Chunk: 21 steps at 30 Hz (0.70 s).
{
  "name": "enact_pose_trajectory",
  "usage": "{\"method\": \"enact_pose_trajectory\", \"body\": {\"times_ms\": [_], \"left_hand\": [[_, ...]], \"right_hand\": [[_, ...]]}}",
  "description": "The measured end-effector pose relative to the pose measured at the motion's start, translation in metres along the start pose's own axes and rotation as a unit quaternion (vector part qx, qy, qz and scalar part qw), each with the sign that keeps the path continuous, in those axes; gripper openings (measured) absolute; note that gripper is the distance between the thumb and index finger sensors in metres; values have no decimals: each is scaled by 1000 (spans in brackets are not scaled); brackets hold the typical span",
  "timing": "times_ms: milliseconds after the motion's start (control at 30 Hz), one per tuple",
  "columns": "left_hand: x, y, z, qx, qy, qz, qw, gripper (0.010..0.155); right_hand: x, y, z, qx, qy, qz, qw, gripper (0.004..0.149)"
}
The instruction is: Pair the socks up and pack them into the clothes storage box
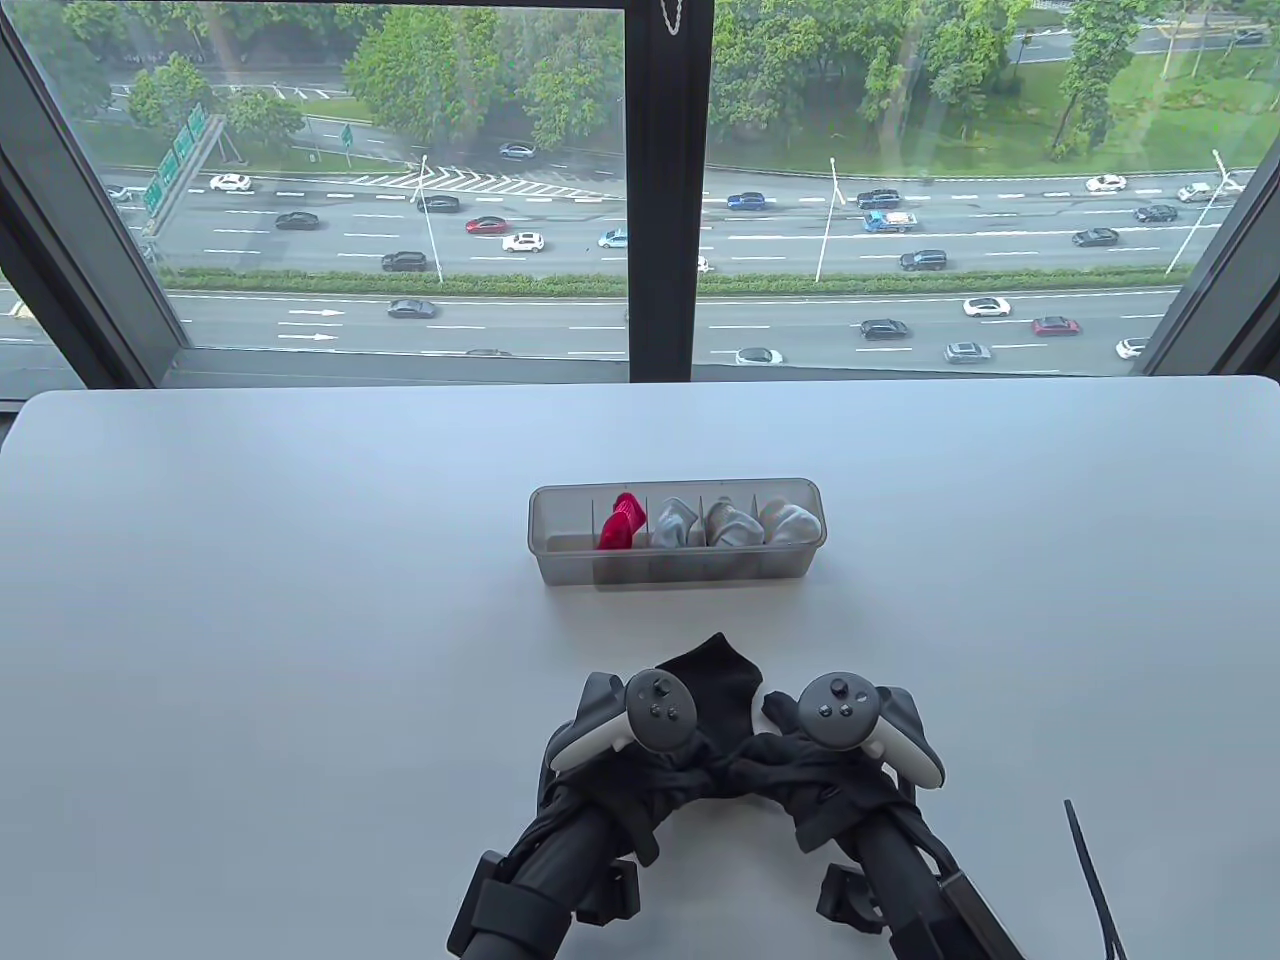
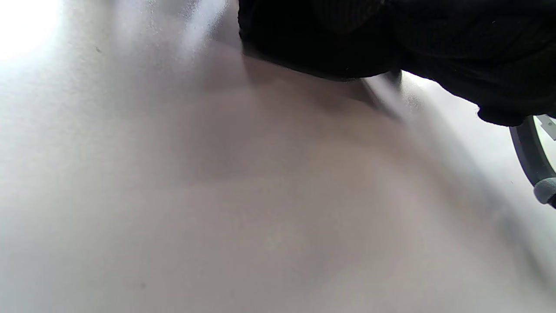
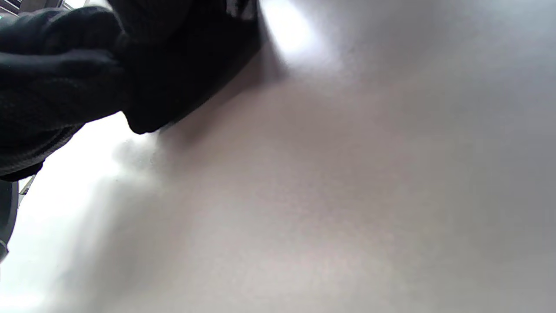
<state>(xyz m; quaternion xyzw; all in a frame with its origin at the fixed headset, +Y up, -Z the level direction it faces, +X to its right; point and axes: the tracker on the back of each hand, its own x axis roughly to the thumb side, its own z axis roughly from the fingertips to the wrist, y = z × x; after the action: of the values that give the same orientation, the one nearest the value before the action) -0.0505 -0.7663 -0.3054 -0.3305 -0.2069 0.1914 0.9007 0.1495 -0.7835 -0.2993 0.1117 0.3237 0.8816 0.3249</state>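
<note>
Beyond both hands, well apart from them toward the window, sits the clear storage box [image 1: 676,536] w/ dividers. Four of its compartments look filled: a red sock bundle [image 1: 617,523] next to the leftmost slot, then three grey/white bundles [image 1: 733,522] in the slots to its right. Leftmost slot looks empty, though the frosted wall makes it hard to be sure.

So approx. most of the job reads as done; what's left, by my judgement, is the black pair: finish folding/rolling it, carry it forward to the box, drop it in the free slot on the left end.

Black sock [image 1: 712,682] lies on the surface [image 1: 250,620] directly between and under the two hands, its far end poking out ahead of the trackers. Left hand [image 1: 640,765] and right hand [image 1: 820,765] meet at the middle, fingers curled into the black fabric; both seem to be gripping it, tho black gloves on black sock make exact finger placement hard to tell. Wrist views show dark cloth bunched at the fingers [image 3: 56,74], low and close to the surface, prob. touching it. Whether it's one sock or two stacked, can't tell.
</note>
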Motion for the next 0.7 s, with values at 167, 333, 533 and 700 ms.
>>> {"method": "enact_pose_trajectory", "body": {"times_ms": [167,333,533,700], "left_hand": [[0,-2,0,-10,-4,12,1000,39],[7,-5,0,3,-1,-17,1000,54],[9,-5,0,16,7,-27,999,40],[8,-5,0,4,4,-17,1000,42]], "right_hand": [[2,3,-1,7,2,-10,1000,38],[4,4,-1,6,9,-6,1000,36],[4,3,-1,-4,8,-16,1000,37],[3,4,-1,32,-7,28,999,48]]}}
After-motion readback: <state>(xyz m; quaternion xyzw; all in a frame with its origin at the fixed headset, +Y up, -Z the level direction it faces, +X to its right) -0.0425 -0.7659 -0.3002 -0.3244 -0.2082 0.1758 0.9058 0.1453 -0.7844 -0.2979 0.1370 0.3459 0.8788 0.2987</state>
